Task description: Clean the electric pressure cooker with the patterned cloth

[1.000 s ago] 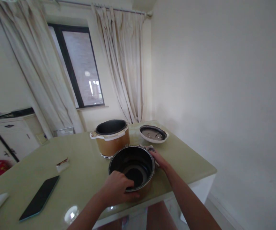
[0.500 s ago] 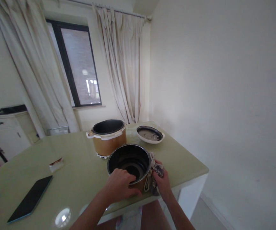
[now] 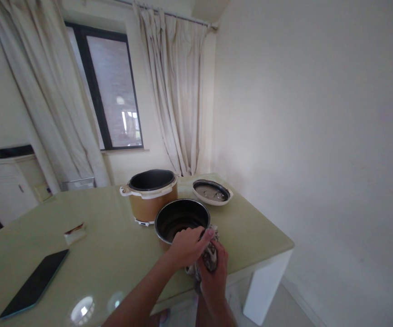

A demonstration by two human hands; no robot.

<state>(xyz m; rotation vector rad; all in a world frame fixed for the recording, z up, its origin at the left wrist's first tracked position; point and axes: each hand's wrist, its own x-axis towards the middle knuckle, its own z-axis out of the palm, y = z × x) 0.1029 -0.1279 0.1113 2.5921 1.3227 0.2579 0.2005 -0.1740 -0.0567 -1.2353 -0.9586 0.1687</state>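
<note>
A black-lined inner pot [image 3: 169,220] is near the table's front edge, its opening facing up and towards me. My left hand [image 3: 188,245] is closed at its near right rim, fingers partly hidden, close against the cloth. A crumpled patterned cloth [image 3: 211,259] is bunched in my right hand [image 3: 216,272], pressed to the pot's right outer side. Behind the pot stands a golden-brown cooker body [image 3: 153,203] with a white rim and dark inside. To its right lies a round lid [image 3: 211,192], inner face up.
A black tablet-like slab [image 3: 36,282] lies on the glossy green table [image 3: 111,236] at left. Beyond it is a small white packet [image 3: 75,234]. The table's right corner [image 3: 290,245] is near a bare wall. Curtains and a window are behind.
My left hand has moved right along the rim, up to my right hand and the cloth. My right hand and the cloth have shifted left and lower round the pot.
</note>
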